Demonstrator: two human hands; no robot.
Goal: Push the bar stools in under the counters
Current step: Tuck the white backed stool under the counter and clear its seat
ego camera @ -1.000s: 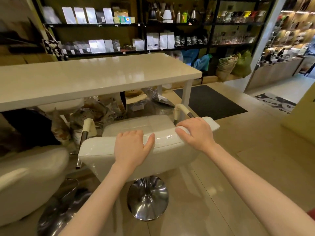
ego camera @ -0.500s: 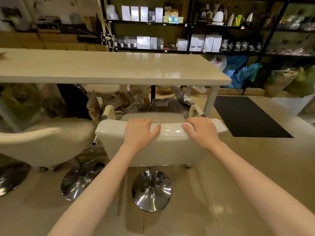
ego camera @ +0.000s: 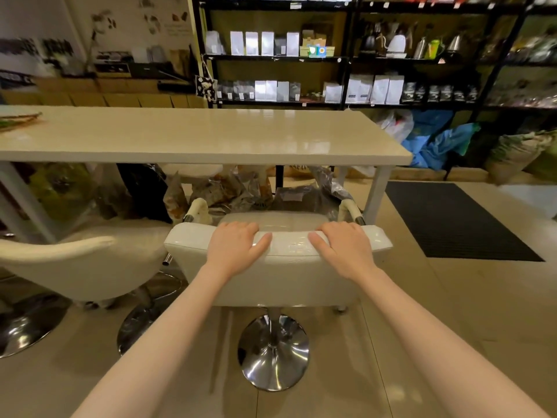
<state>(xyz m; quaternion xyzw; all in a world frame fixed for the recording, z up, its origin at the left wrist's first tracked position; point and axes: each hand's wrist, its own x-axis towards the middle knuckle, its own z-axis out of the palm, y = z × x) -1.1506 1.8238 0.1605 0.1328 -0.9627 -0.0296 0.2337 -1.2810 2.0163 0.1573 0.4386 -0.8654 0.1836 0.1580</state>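
Observation:
A white padded bar stool (ego camera: 289, 276) with a round chrome base stands in front of me, its backrest facing me. My left hand (ego camera: 235, 248) and my right hand (ego camera: 343, 248) both grip the top of that backrest, fingers curled over its far side. The stool's seat and armrests reach toward the near edge of the long cream counter (ego camera: 196, 137); the backrest and base stay out on my side. A second white stool (ego camera: 87, 267) stands to the left, also outside the counter edge.
Bags and foil packs (ego camera: 241, 188) are piled under the counter behind the stool. The white counter leg (ego camera: 376, 197) stands just right of the stool. A black mat (ego camera: 452, 218) lies on the tiled floor at right. Dark shelving (ego camera: 346, 58) with packages lines the back wall.
The view has swung left and squared up with the counter; the stool now faces it straight on. Both hands keep the same hold on the backrest.

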